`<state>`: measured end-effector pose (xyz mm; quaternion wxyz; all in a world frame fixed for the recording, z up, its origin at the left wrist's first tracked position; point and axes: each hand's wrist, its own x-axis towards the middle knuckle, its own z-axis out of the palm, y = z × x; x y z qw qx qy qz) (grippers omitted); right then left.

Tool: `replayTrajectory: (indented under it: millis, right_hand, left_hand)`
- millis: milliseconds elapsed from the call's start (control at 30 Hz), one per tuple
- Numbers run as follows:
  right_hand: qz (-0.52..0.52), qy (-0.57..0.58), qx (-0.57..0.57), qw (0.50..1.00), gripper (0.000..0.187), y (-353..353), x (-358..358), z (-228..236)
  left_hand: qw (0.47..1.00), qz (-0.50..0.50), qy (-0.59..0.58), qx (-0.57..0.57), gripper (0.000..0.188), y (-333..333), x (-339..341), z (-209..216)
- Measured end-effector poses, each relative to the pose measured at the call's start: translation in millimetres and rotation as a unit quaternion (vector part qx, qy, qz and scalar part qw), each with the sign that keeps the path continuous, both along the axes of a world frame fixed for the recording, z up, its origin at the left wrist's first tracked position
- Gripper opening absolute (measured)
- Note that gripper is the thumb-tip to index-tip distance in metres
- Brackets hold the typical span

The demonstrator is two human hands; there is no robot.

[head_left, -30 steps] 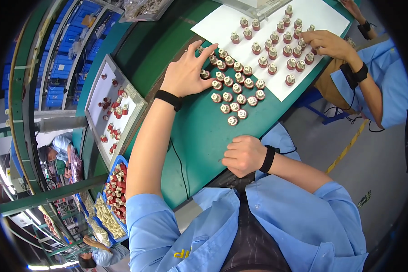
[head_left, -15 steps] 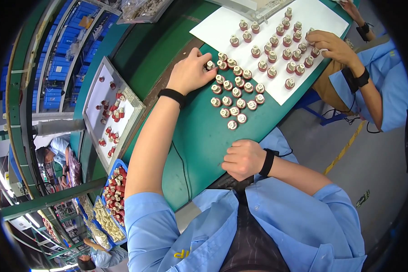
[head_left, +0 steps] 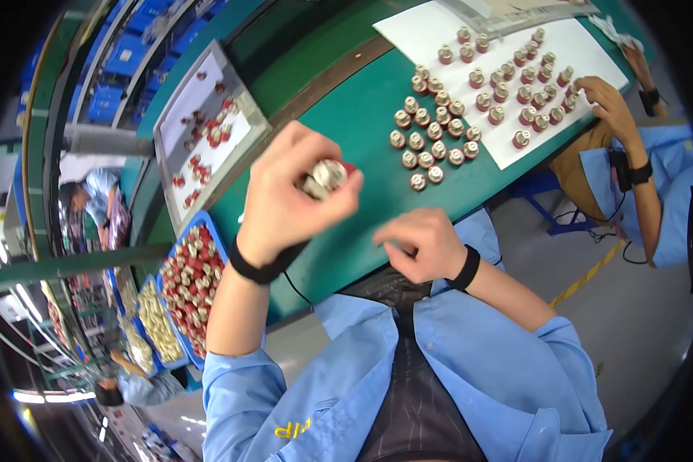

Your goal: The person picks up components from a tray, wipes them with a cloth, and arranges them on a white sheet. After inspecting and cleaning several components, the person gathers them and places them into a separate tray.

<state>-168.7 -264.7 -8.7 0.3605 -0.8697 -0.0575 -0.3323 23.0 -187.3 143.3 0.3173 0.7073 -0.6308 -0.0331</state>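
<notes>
Above the green bench (head_left: 362,123), left hand (head_left: 289,204) pinches a small red-and-cream coil (head_left: 327,175) at fingertips; right hand (head_left: 420,245) loosely curled, empty, at the bench edge. More coils (head_left: 439,131) grouped on bench and white sheet (head_left: 570,42); blue bin (head_left: 189,289) below left.

A green counter (head_left: 362,131) is stretching from the lower left of the frame up toward the upper right. A white sheet (head_left: 585,54) is lying flat on it at the upper right, carrying rows of small round red-and-metal parts (head_left: 508,77). More of the same parts (head_left: 431,142) are sitting in a loose cluster directly on the green surface just left of the sheet's edge. A shallow grey tray (head_left: 208,131) with a white liner is resting on the counter's far side at the upper left, holding scattered red pieces. A dark cable (head_left: 296,286) is trailing over the near edge
</notes>
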Motion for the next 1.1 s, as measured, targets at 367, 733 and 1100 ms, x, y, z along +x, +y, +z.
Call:
replayTrajectory:
  millis: [367, 733, 1100]
  right_hand:
    - [0.172, 0.044, 0.884, 0.434, 0.051, 69, 68, 73]
    - [0.212, 0.053, 0.877, 0.427, 0.049, 93, 108, 36]
    - [0.283, 0.087, 0.856, 0.423, 0.044, 123, 125, 44]
  left_hand:
    - [0.972, 0.199, -0.085, 0.088, 0.025, 61, -65, -37]
    - [0.969, 0.169, -0.018, -0.181, 0.038, 118, -35, -64]
    - [0.829, 0.191, 0.153, -0.503, 0.058, 122, -31, -103]
